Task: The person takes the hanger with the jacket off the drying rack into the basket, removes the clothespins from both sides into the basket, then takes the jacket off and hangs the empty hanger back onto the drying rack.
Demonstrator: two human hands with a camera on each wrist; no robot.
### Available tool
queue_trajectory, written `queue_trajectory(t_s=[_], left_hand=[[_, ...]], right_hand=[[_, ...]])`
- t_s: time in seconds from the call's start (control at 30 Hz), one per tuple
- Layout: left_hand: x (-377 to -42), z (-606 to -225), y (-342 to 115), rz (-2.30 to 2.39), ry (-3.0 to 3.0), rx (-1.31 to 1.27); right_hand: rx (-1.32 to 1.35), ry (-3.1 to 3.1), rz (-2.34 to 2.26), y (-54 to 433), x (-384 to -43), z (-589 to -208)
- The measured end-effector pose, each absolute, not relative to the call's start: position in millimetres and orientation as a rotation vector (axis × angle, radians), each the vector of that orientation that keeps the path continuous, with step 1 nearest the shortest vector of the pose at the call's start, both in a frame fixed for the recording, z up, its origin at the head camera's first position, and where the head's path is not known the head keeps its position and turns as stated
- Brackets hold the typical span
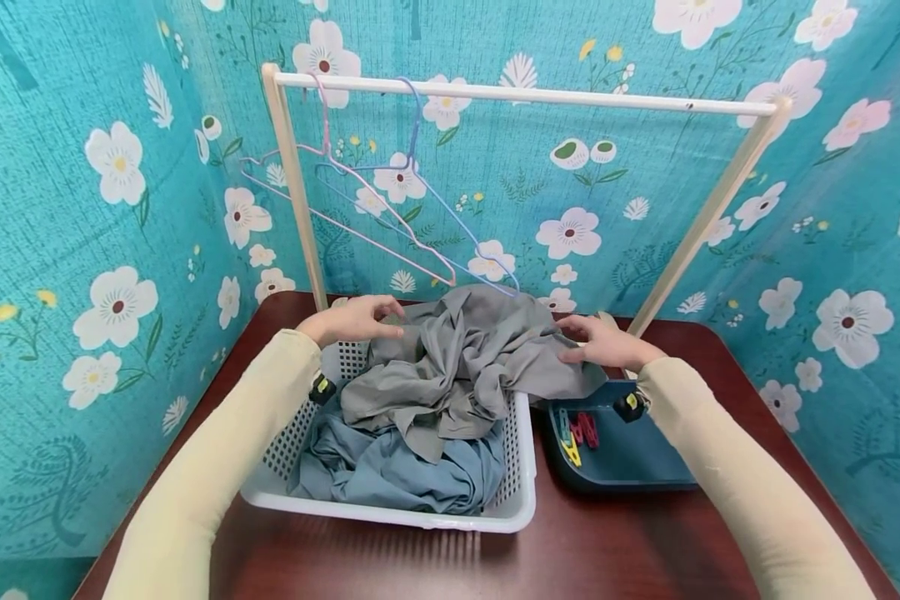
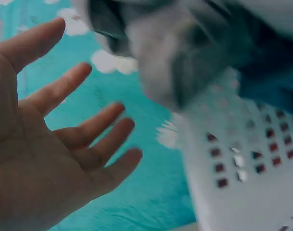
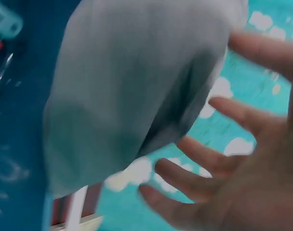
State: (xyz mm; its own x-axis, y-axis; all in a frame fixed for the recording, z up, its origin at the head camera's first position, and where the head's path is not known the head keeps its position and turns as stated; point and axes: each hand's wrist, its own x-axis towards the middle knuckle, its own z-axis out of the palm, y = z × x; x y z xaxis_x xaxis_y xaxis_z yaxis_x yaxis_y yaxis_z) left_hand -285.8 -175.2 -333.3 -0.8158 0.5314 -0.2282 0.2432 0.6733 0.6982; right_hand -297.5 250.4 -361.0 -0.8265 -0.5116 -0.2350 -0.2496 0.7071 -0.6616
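Note:
A crumpled grey garment lies heaped over the back and right rim of a white plastic basket. Blue-grey fabric fills the basket below it. My left hand is at the garment's left side; the left wrist view shows its fingers spread, apart from the cloth. On the other side, my right hand has its fingers loosely spread right at the garment's edge. A drooping end of the grey cloth fills much of the right wrist view, in front of the fingertips.
Behind the basket, a wooden rack with a white rail carries a pink hanger and a blue hanger. To the right, a dark blue tray holds several clothespins. Floral curtain surrounds the brown table.

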Motion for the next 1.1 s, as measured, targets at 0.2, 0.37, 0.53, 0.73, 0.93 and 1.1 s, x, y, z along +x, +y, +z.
queue_trajectory(t_s=[0.2, 0.37, 0.53, 0.73, 0.93, 1.1], left_hand=[[-299, -354, -175, 0.892, 2.379, 0.503], [-303, -358, -166, 0.887, 2.343, 0.524], [-304, -354, -156, 0.966, 2.311, 0.531], [-297, -346, -133, 0.99, 2.335, 0.592], [-295, -346, -114, 0.841, 2.542, 0.731], [-291, -335, -123, 0.895, 2.61, 0.755]], right_hand=[[-0.519, 2.334, -0.795, 259, -307, -376], [-0.486, 2.331, -0.759, 248, -307, -386], [-0.567, 2.445, -0.661, 237, -309, -394], [-0.808, 2.647, -0.558, 231, -312, -395], [-0.701, 2.728, -0.759, 225, -309, -382], [-0.578, 2.733, -1.087, 217, -300, -362]])
